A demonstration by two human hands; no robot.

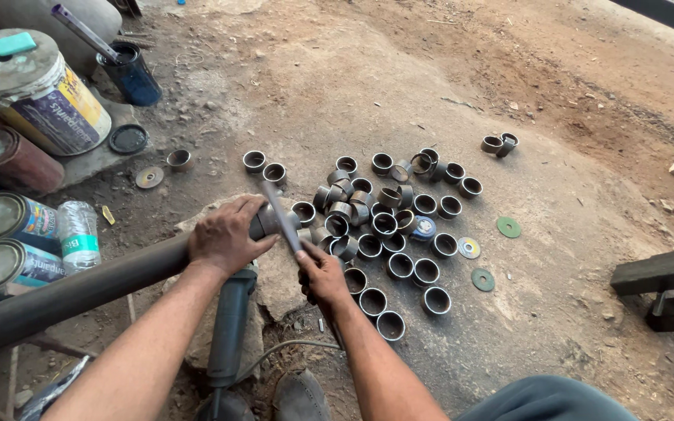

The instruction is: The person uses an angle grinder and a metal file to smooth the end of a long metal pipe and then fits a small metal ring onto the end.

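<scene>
A long dark metal pipe (79,292) runs from the lower left up to the middle, its end resting on a flat stone (274,273). My left hand (228,234) grips the pipe close to that end. My right hand (323,274) holds a thin flat metal strip (281,217) that lies slanted across the pipe's end. Under the pipe an angle grinder (229,331) lies on the stone, its cable (274,352) trailing toward me. Just right of the pipe's end, several short cut pipe rings (388,226) lie scattered on the ground.
Paint cans (5,245), a large lidded bucket (37,93), a plastic bottle (79,234) and a blue tin (133,74) stand at the left. Grinding discs (509,227) lie on the dirt. A dark metal bar (661,273) sits at the right. My shoe (299,398) is below.
</scene>
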